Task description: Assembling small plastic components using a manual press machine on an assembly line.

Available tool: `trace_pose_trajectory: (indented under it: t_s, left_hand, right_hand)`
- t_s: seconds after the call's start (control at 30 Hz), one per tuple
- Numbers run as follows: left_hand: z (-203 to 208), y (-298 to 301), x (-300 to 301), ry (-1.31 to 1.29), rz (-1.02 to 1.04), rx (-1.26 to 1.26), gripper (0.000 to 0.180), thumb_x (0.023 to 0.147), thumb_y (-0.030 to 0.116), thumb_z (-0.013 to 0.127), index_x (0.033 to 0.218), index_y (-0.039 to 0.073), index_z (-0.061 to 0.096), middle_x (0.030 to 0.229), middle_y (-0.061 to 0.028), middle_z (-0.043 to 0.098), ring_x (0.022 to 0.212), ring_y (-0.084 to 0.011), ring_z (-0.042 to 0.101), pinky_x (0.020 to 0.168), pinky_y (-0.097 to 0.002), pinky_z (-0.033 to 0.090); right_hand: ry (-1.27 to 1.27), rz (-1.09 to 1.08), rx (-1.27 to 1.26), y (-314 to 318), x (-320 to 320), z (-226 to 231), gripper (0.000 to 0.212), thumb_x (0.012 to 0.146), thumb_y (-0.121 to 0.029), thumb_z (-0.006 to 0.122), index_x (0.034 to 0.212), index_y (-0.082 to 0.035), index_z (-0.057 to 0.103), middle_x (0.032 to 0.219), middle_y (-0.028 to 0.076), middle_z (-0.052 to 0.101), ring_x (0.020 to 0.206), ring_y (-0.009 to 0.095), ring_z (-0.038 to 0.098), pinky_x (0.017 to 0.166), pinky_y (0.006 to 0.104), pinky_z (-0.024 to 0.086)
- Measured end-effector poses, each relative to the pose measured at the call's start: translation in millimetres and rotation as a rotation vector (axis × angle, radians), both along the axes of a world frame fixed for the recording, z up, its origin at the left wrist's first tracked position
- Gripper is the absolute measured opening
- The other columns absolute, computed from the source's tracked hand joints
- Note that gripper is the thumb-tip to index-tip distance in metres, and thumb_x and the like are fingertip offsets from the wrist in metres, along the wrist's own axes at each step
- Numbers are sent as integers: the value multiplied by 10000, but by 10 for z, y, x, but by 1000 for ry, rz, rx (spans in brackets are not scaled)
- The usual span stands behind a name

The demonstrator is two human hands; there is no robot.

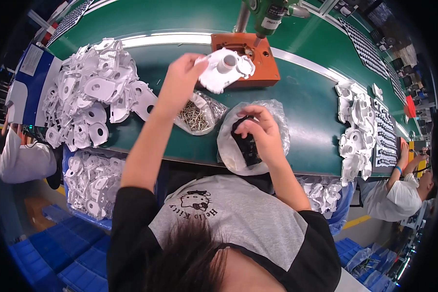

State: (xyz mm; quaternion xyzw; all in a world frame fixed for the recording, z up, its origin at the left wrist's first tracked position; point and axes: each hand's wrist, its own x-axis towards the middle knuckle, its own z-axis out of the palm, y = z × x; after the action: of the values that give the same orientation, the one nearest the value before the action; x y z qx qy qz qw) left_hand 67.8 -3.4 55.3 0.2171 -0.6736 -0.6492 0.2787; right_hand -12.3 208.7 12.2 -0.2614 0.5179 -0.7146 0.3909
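Fingers of the left hand point(181, 78) pinch the left edge of a white plastic part point(218, 75); those of the right hand point(264, 130) bend over a clear bag point(228, 152) of black pieces point(249, 146), and whether they grip one I cannot tell. The green table point(309, 126) runs across, its near edge just below that bag, with bare room rightward up to a row of white parts point(354, 139). A white heap point(95, 87) crowds the left. Beyond the hands, an orange fixture point(265, 64) is partly covered by the held part, whose long axis slants slightly up rightward, narrower lobed end pointing right, round collar facing up. Loose screws point(193, 119) lie bagged between the forearms.
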Motion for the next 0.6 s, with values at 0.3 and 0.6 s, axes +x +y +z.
trace_pose_trajectory:
  t_s: [0.3, 0.6]
  left_hand:
    - [-516, -765, -1079, -229, -9, -325, 320, 877, 259, 537, 987, -29, 623, 914, -197, 649, 825, -298, 624, 779, -375, 476]
    - [-444, -608, -1061, -350, 79, -844, 309, 826, 326, 574, 941, 43, 619, 910, -161, 646, 884, -342, 603, 773, -416, 483]
  right_hand:
    - [36, -80, 104, 527, -246, -87, 163, 887, -48, 517, 1041, -2, 542, 897, 73, 621, 738, 128, 590, 668, 237, 445]
    - [510, -159, 311, 549, -253, -139, 151, 836, -25, 578, 984, -19, 606, 916, 66, 626, 804, 134, 602, 731, 246, 460]
